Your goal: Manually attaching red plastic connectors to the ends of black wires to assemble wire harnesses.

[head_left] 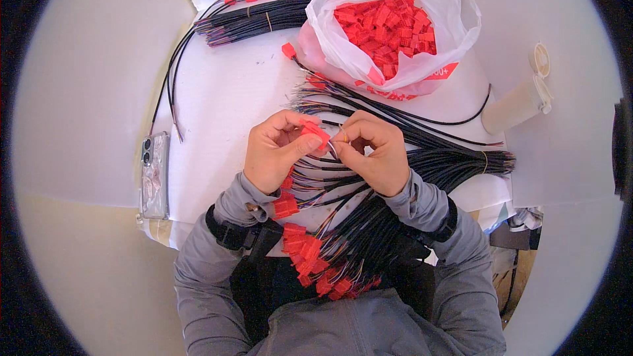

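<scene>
Between the fingers and thumb of my left hand (271, 151) is a red plastic connector housing (315, 134). My right hand (377, 150) pinches a thin wire (333, 149) right at the housing's edge; whether its tip sits inside cannot be made out. Black-sheathed cables (435, 165) with stripped, coloured wire ends fan out beneath both hands. Closer to my body, cables with red connectors (303, 250) on their ends hang over the table's front edge and lie across my lap. One cable with a red connector (289, 51) lies beyond my hands.
A white plastic bag (330, 33) full of red connectors (389, 29) stands at the back. Tied black cables (257, 23) lie at the back left. A phone (155, 175) rests at the left edge, and a beige bottle with its lid up (513, 107) stands at the right.
</scene>
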The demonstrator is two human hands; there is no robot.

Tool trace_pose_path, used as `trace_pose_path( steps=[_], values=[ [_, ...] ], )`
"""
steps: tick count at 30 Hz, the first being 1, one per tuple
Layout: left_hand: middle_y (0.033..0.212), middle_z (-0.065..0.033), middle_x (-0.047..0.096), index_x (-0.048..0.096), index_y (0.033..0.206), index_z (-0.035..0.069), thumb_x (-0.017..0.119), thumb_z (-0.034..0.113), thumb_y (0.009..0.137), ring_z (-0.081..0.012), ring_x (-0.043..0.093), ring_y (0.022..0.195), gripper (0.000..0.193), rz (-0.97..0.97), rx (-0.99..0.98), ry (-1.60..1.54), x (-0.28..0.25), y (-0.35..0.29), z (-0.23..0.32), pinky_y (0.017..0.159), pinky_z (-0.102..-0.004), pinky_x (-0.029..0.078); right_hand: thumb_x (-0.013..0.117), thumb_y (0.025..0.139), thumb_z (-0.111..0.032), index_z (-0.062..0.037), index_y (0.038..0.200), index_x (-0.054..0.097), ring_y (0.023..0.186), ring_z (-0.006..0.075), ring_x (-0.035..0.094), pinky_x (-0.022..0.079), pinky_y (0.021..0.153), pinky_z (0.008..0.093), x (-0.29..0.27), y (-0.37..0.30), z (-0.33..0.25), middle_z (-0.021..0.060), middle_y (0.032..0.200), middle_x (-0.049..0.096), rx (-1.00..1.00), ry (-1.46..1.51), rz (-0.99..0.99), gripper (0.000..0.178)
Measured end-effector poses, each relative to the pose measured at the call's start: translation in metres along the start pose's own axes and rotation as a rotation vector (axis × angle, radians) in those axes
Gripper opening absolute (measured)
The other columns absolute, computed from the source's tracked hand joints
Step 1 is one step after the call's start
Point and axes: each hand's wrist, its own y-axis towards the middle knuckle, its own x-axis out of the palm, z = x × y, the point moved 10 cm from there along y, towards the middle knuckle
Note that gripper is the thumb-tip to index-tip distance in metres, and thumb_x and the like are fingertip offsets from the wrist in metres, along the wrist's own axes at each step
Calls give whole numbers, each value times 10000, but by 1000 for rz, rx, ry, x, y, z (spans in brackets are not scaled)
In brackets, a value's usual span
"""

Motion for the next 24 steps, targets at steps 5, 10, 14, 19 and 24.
trace_pose_path(
  steps=[5,10,14,19,24],
  values=[
    [1027,-153,574,500,1058,-42,566,53,811,-208,562,954,273,17,107,-58,1,3,11,836,-309,455,629,739,-51,-11,779,614,558,46,435,343,490,181,-2,1,0,20,730,523,1,61,30,58],
    [1132,-189,514,470,1090,-34,520,18,819,-260,515,1052,281,4,125,-232,-2,5,8,907,-354,409,593,767,-69,-9,767,595,626,62,435,344,545,189,-2,0,8,30,773,503,70,218,38,61],
    [1154,-198,495,447,1095,-26,495,-1,822,-283,483,1091,278,-58,143,-346,3,6,8,949,-381,370,558,774,-82,-9,705,553,640,85,423,332,553,214,3,0,5,31,752,468,57,178,-63,101],
    [1150,-194,500,454,1075,-13,495,-1,823,-268,484,1089,255,-103,110,-331,10,5,8,950,-378,368,559,760,-94,-8,663,531,618,101,415,322,534,228,12,0,1,40,720,450,-10,130,-154,133],
    [1150,-186,504,458,1071,0,495,2,825,-246,488,1086,248,-148,127,-293,13,4,8,941,-364,377,558,752,-89,-7,646,527,611,116,418,323,528,238,16,1,-1,56,704,452,-33,90,-189,137]
  ],
)
